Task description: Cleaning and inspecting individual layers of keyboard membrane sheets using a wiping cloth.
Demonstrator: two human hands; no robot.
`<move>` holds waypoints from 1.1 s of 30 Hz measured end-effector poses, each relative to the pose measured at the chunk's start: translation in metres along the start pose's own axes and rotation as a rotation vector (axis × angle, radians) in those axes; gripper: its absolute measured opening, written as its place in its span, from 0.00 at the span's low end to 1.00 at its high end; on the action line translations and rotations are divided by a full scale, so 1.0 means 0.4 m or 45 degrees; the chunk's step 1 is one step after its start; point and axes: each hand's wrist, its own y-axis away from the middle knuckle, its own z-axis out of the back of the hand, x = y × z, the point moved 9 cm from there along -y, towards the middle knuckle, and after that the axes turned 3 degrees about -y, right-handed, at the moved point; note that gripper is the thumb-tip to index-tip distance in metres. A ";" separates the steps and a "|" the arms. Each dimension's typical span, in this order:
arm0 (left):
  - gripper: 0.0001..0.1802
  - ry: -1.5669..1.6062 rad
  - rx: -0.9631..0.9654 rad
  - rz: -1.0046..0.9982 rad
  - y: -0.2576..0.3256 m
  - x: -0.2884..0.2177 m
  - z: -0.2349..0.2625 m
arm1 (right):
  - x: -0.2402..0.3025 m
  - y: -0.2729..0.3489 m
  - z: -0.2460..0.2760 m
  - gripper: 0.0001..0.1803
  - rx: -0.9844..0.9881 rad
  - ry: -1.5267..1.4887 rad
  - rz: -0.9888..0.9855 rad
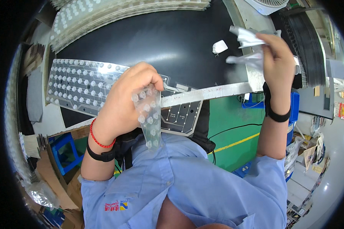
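In front of me lies a flat keyboard membrane sheet (78,82) with rows of clear domes and printed circuit lines, partly over the table's near edge. My left hand (128,95) is closed on the membrane's clear dome layer, whose right end (151,116) is folded up and hangs beneath my fingers. The printed circuit layer (181,118) is exposed to the right of that hand. Raised over the table's right side, my right hand (278,57) grips a crumpled white cloth (248,38), somewhat blurred. My left palm hides the middle of the membrane.
A tall stack of dome sheets (122,19) stands at the back left of the black tabletop (172,42). One small white crumpled piece (219,47) lies near my right hand. At the far right are a white fan (266,5) and a stack of dark sheets (304,45).
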 end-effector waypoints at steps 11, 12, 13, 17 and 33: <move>0.10 0.037 -0.040 -0.025 -0.008 -0.014 0.002 | -0.007 0.306 0.038 0.12 1.156 0.188 -0.474; 0.10 0.020 -0.030 -0.024 -0.009 -0.016 0.000 | 0.003 0.272 0.064 0.14 1.010 0.231 -0.367; 0.10 0.015 -0.018 -0.030 -0.008 -0.016 -0.003 | 0.032 0.224 0.079 0.14 0.765 0.218 -0.303; 0.10 -0.010 -0.007 0.038 -0.009 -0.009 0.001 | 0.234 0.128 -0.061 0.19 0.113 -0.215 0.124; 0.06 0.060 0.006 0.141 0.014 -0.004 0.015 | 0.015 0.162 0.005 0.16 -0.136 -0.071 -0.061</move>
